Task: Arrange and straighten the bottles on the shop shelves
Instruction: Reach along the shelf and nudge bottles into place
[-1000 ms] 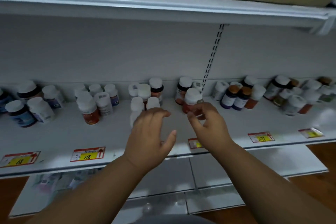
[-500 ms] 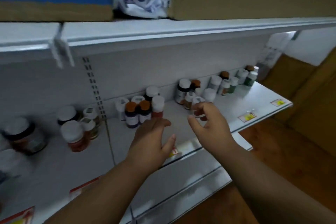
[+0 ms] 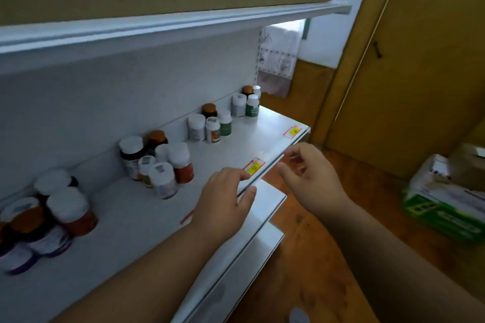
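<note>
White shelf (image 3: 236,139) now swung leftward, bottles (image 3: 162,162) farther off, both hands (image 3: 223,199) loosely open, empty, at its edge.

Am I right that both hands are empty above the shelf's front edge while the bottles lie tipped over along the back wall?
Not quite. The head view shows the left hand and right hand empty by the shelf front edge, but the bottles stand upright in clusters along the back wall, not tipped over.
</note>
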Motion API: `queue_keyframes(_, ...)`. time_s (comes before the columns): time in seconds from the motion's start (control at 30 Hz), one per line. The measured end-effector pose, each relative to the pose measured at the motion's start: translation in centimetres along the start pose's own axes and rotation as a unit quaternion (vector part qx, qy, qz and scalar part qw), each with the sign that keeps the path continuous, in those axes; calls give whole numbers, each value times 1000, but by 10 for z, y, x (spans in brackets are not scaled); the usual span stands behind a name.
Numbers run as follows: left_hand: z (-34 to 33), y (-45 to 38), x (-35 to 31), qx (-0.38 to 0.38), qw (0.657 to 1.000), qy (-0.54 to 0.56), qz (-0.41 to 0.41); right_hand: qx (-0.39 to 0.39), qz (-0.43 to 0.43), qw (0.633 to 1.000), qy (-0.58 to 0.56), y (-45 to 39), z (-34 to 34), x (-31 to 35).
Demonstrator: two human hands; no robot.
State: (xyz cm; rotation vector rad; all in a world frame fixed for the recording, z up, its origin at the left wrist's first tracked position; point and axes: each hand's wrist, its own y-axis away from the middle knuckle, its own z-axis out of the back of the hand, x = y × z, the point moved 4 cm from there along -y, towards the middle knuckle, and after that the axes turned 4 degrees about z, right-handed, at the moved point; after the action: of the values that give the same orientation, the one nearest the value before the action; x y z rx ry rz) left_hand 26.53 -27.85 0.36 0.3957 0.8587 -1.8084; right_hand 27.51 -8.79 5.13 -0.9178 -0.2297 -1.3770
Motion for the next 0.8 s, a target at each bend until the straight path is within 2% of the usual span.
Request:
queue_keyframes(0.27,-106,-98,-33,-32,995,-9,90,99,36,994,-39,-95,18,-116)
queue_keyframes(0.43,-140,-143,-42,-49,987,-20,155,152,44,985,-67,-153,3,-160)
queue_keyframes(0.6,-145,-182,-12,-63,975,-49,209,167,64,981,-83,-221,-39,-174)
queue_keyframes(0.7,-153,-210,13,-65,964,-56,251,189,42,979,-59,-268,-71,-185)
queue_keyframes(0.8,-160,-237,30,-78,963,-56,253,222,53,974,-5,-310,-99,-196)
